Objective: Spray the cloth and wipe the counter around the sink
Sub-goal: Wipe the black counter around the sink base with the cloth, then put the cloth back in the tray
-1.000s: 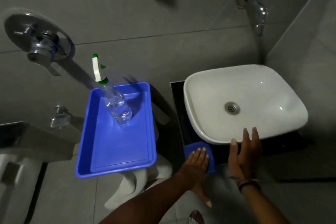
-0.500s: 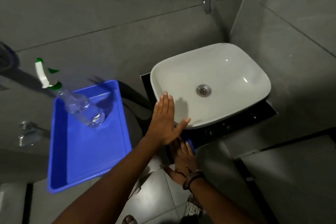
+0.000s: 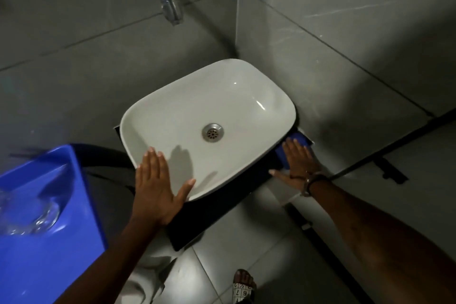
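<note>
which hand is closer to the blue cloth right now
Right. The right hand lies flat on the blue cloth, pressing it to the dark counter at the sink's right side. The left hand rests open on the sink's front-left rim, across the basin from it.

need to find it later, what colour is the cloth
Blue; the cloth shows in the head view.

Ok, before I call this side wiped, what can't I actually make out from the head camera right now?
- Blue cloth: mostly under the right hand; its spread is hidden.
- Black counter: back and left strips hidden behind the sink.
- Spray bottle: blurred, cut off by the left edge; nozzle unseen.
- Blue tray: cut off at the left and bottom edges.
- Wetness or dirt on the counter: too dark to tell.
</note>
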